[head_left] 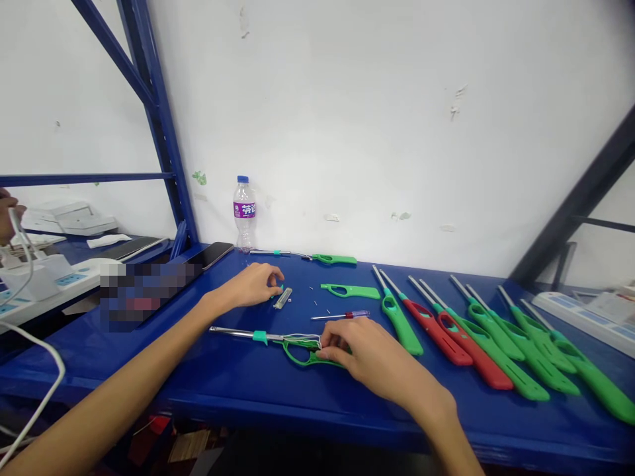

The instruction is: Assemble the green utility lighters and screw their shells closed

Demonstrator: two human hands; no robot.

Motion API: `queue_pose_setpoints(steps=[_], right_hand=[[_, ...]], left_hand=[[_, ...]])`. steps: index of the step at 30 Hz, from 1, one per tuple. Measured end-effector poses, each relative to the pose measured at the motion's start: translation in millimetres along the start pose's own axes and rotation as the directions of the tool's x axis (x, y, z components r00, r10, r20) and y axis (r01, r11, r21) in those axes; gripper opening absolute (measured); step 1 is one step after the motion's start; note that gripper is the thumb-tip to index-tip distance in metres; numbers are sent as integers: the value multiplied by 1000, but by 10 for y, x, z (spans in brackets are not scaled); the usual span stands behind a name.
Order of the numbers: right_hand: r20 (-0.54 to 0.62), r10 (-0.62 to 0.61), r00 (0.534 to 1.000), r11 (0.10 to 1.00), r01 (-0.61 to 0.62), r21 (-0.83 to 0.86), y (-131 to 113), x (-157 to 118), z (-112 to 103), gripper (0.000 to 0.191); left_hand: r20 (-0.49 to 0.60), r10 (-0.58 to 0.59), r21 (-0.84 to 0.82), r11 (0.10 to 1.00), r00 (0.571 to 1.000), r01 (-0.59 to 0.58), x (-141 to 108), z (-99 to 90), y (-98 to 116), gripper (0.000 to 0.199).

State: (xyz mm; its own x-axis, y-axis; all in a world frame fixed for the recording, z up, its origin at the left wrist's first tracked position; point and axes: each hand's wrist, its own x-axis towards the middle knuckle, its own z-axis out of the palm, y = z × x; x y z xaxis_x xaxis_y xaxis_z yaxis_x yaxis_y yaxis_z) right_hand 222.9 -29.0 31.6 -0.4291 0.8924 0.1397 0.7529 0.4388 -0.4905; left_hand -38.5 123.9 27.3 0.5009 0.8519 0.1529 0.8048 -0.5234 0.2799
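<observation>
My left hand (255, 284) is curled, its fingertips closed at a small teal piece (280, 291) on the blue table. Just right of those fingers lies a clear plastic fuel tank (283, 299). My right hand (362, 347) is closed on the handle end of an opened green gas lighter (297, 357), with loose white wires (303, 340) by the fingertips. That lighter's metal tube (233, 332) points left, with a teal collar on it. Behind my right hand are a screwdriver (342, 315), a loose green casing half (352, 291) and several tiny screws.
Assembled green and red lighters (459, 330) lie in a row on the right. Another opened lighter (333, 259) lies by the wall, near a plastic bottle (245, 215). A phone (217, 254) and power strips (590, 320) are at the sides. Another person's hand (6, 215) shows far left.
</observation>
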Motion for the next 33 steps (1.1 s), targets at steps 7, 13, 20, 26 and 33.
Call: queue_pose_setpoints(steps=[7,13,20,26,33], right_hand=[[-8,17,1000,1000,-17,-10,20,-1,11,12],[-48,14,999,998,-17,-60,-11,-31,2,10],[-92,51,994,999,-52,-10,-58,-62,54,10],[-129,58,990,998,-60,-15,34,-141,207,8],[-254,11,967,1000,-13,-6,156,-275,423,11]], left_hand=[[-120,-16,-147,989,993,-2,-43,-111,103,28],[-180,22,-503,857,983,-111,-624,-273,614,30],[-144,-123,-530,847,982,28,-1012,39,716,26],[-123,-7,-368,929,992,-39,-953,152,690,19],[-72,184,-153,969,980,-193,-1058,174,767,15]])
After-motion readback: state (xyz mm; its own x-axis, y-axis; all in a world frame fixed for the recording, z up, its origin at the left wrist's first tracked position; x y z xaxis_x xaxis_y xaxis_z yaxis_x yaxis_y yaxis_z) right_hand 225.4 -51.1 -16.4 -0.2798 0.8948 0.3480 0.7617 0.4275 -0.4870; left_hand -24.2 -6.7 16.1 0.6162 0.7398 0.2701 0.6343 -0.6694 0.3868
